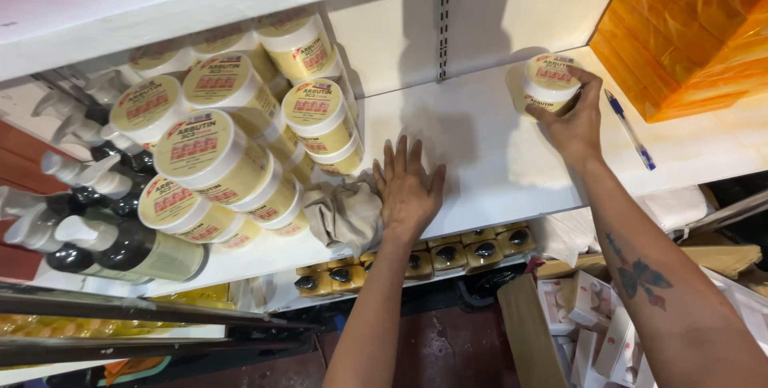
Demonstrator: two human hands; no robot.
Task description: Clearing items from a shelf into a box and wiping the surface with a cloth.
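Gripping a cream jar (549, 80) upright on the white shelf (480, 156), the right hand (578, 120) risks toppling stacked jars (232, 140); left hand (408, 188) rests flat, fingers spread, beside a cloth (344, 214).

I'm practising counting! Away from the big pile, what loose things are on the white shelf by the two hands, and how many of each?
Jar, gripped by the right hand: 1
Pen: 1
Cloth, beside the left hand: 1
Total: 3

Cream jar (550, 80) with red-patterned lid, white shelf (480, 156), beige cloth (344, 214), blue pen (630, 130), orange box (692, 28), black-capped yellow bottles (448, 256).
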